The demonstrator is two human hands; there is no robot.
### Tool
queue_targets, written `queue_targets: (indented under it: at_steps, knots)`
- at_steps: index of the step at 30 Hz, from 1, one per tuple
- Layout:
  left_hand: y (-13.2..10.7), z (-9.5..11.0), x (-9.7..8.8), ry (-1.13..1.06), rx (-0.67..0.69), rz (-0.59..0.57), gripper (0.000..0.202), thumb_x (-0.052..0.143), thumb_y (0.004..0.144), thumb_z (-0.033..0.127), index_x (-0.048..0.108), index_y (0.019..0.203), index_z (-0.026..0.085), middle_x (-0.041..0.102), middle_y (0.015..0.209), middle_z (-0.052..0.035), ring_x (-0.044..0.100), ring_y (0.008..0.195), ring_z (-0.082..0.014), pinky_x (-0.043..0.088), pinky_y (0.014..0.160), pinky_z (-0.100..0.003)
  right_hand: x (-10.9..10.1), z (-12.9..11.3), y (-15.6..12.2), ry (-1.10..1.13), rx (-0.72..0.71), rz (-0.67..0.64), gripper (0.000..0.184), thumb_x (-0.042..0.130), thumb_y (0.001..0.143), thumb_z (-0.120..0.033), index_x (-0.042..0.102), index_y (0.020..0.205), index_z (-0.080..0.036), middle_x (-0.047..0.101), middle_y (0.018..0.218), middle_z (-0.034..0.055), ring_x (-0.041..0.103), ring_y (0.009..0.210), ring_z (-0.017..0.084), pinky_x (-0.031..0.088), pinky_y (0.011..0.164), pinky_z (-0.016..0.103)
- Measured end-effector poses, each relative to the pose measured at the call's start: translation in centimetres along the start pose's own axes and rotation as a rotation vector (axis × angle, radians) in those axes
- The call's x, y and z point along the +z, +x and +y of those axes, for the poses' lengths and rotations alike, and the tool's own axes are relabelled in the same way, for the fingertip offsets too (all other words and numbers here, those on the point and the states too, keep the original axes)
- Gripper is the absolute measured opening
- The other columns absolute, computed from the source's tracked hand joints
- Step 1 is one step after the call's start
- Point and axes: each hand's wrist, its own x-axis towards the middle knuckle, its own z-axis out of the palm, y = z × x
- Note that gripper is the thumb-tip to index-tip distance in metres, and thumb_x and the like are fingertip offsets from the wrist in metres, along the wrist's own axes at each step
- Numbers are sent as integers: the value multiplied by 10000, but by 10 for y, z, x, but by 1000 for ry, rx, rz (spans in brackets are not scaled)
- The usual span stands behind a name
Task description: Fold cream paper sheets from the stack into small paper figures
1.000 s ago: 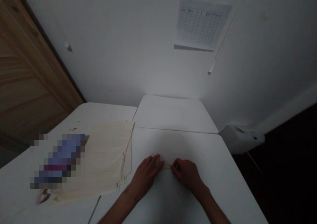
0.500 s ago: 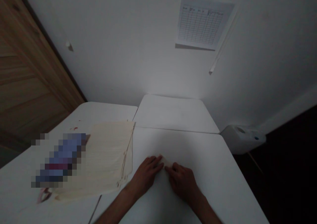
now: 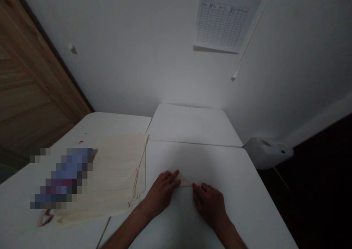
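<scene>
Cream cloth triangle (image 3: 184, 180) | between both hands (image 3: 162, 193) | smooth white table (image 3: 233, 175)

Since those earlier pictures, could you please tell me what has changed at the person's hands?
The right hand has drawn back rightward from the small folded cream cloth, baring its tip; the left hand remains at its other end. The cream cloth stack lies as it was.

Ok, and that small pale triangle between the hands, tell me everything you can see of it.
The small pale triangle looks like folded cream cloth, though the dim light hides any weave. It lies flat on the white table. The left hand has its fingertips at the left end, and the right hand reaches its right corner.
</scene>
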Motion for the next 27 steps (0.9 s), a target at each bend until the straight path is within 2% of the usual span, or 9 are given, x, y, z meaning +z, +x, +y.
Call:
queue_targets:
  at_steps: [5,7,14,18,22,27]
  knots:
    - [2,1,-2,-70,-23,36,458,479,752,-26,640,1099,226,498,1393,-74,484,1109,-259,447,941,-499,2,-7,7,33,-2,84,281,396,958,-266,673,952,-221,637,824,59,589,761,170,398,685,250]
    - [2,1,-3,-91,-23,45,442,478,759,-19,643,1091,221,492,1398,-71,474,1109,-260,447,940,-492,4,-12,12,47,-7,112,288,387,971,-274,670,952,-223,630,825,55,585,775,169,394,691,245]
    - [8,4,-8,-160,-53,75,246,543,848,102,681,1008,227,550,1339,-59,490,1045,-242,457,921,-445,7,-24,33,94,-44,17,247,424,977,-291,669,955,-262,627,826,15,595,749,137,377,658,214]
    - [10,2,-1,-162,-81,101,167,540,890,162,685,933,230,586,1295,-37,522,981,-223,472,881,-421,4,-26,35,126,-4,-25,251,421,980,-309,669,994,-275,635,833,7,605,741,128,383,657,207]
    - [11,1,5,-131,-119,100,184,594,849,166,639,1022,207,603,1268,-47,534,978,-231,478,888,-426,-1,-28,36,116,5,-61,272,401,985,-332,626,1135,-310,649,871,10,621,747,131,398,649,206]
    - [11,4,3,-59,-99,77,230,543,872,162,600,1090,208,565,1321,-50,527,1015,-238,463,927,-442,-7,-30,40,43,-11,-119,323,373,992,-337,535,1272,-329,656,927,25,642,758,142,426,638,216]
